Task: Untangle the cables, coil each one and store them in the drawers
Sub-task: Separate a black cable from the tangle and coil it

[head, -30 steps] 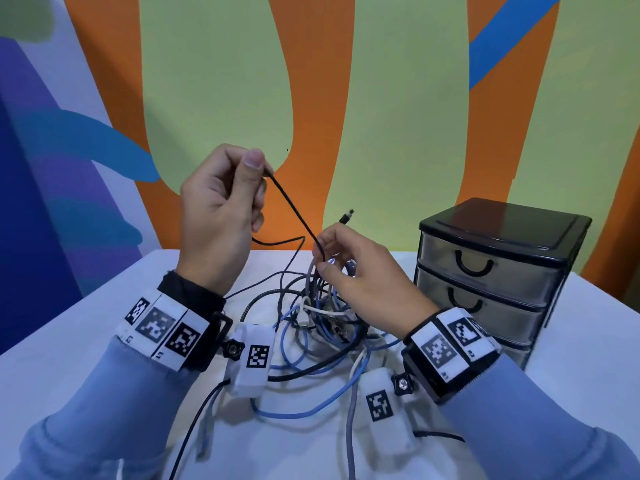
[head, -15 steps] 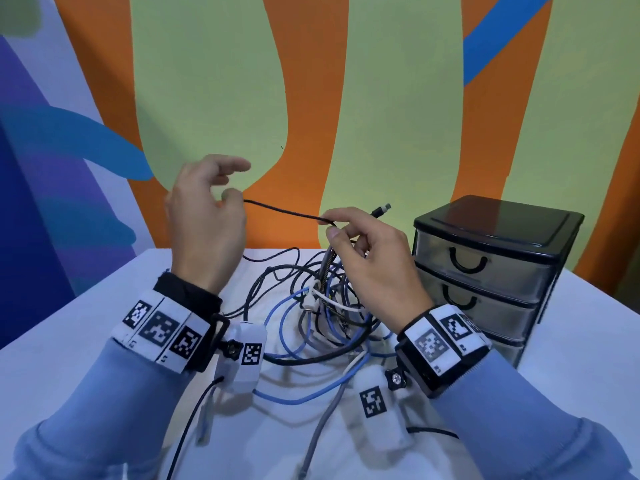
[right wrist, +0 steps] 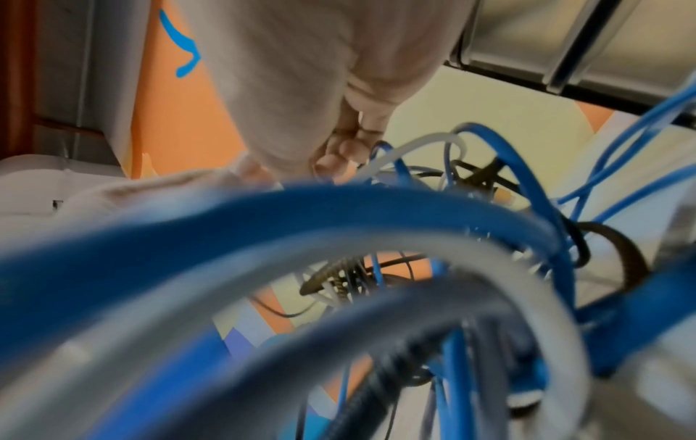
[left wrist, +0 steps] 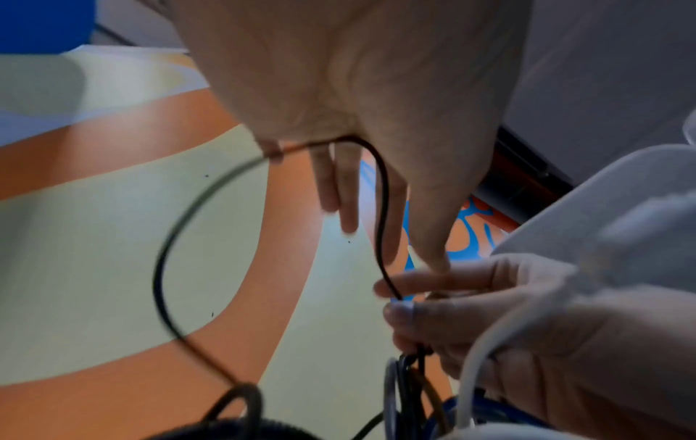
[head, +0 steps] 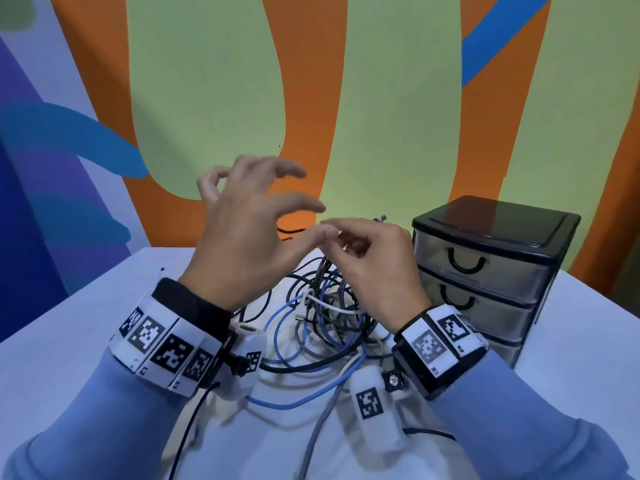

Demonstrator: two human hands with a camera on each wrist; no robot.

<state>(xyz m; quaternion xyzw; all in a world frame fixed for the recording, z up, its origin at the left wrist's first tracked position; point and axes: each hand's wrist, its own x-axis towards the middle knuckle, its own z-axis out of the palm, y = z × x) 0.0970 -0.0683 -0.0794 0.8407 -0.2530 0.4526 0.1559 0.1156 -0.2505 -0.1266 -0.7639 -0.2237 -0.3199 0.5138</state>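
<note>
- I see the left hand (head: 242,233) raised above the cable tangle (head: 325,320), fingers spread and loosely bent; thin black cable (left wrist: 380,208) loops across its palm side in the left wrist view, and I cannot tell whether any finger actually pinches it.
- Right hand (head: 377,268) is just beside the left, above the tangle, thumb and forefinger pinched on that same black cable, its plug end (head: 381,218) poking out behind the knuckles.
- The tangle of blue, grey, white and black cables sits on the white table (head: 69,327), right under both hands, touching neither table edge.
- Black-topped drawer unit (head: 485,271) stands just right of the tangle, near the table's back edge; all three drawers are shut.
- Bare table lies left of the tangle out to the left edge, and in front of it toward me.
- A grey cable (head: 322,420) and a blue loop (head: 294,403) trail from the tangle toward the near edge.
</note>
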